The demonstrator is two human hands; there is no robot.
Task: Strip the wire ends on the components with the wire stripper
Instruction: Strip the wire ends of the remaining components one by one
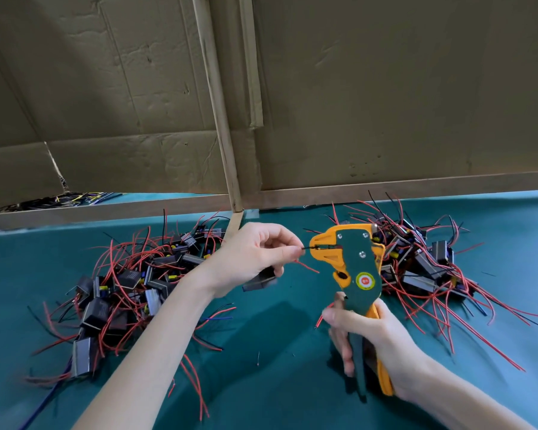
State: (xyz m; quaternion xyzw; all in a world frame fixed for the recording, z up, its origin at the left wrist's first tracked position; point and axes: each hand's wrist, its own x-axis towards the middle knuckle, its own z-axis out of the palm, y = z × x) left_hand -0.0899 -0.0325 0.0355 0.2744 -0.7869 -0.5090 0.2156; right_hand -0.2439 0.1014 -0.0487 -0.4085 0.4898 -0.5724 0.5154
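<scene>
My right hand (376, 346) grips the handles of the orange and green wire stripper (356, 268), held upright above the green table with its jaws facing left. My left hand (255, 256) pinches a thin black wire (306, 247) between thumb and forefinger, and the wire's end sits in the stripper's jaws. A dark boxy component (260, 282) hangs under my left hand, partly hidden by the fingers, with a red wire (308, 267) trailing from it.
A pile of components with red and black wires (128, 290) lies at the left, a second pile (423, 268) behind the stripper at the right. A cardboard wall (385, 103) with a wooden post (227, 156) closes the far edge of the green table (277, 367).
</scene>
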